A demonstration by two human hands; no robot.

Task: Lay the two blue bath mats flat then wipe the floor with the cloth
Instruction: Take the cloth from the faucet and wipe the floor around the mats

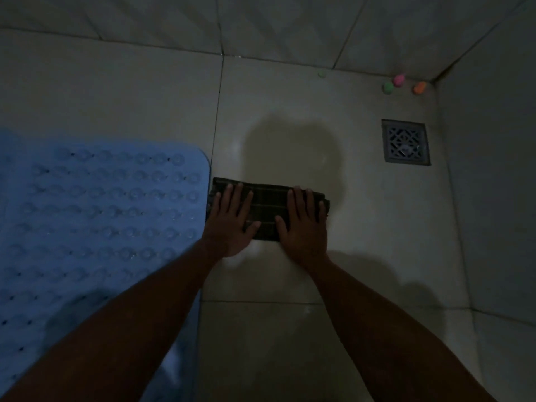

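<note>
Step in hand: wiping. I press the cloth (268, 208) against the floor (362, 227) with both palms.
Left hand (230, 220): flat on the left half of the cloth, fingers straight and spread wide, gripping nothing.
Right hand (303, 220): flat on the right half of the cloth, fingers straight and slightly spread, gripping nothing.
Cloth position: dark, striped, folded into a long band; it lies on the pale tile with its left end just beside the bath mat (95, 216), possibly touching its edge.
Mat status: one blue bath mat lies flat on the floor to my left, its rows of round studs facing up. I judge this part of the laying step done.
Second mat: not in view; I cannot tell whether it is laid.
Wiping progress: I judge it under way and unfinished. A darker patch (293, 152) lies on the tile just beyond the cloth; whether it is wet floor or shadow cannot be told.
Remaining work: the tiles toward the floor drain (406, 142) and the corner, as far as I can judge.
Cut off: the mat runs past the left frame edge and under my left forearm.
Hard to make out: light is low; the small coloured objects (398, 82) in the far corner are too blurred to identify.
</note>
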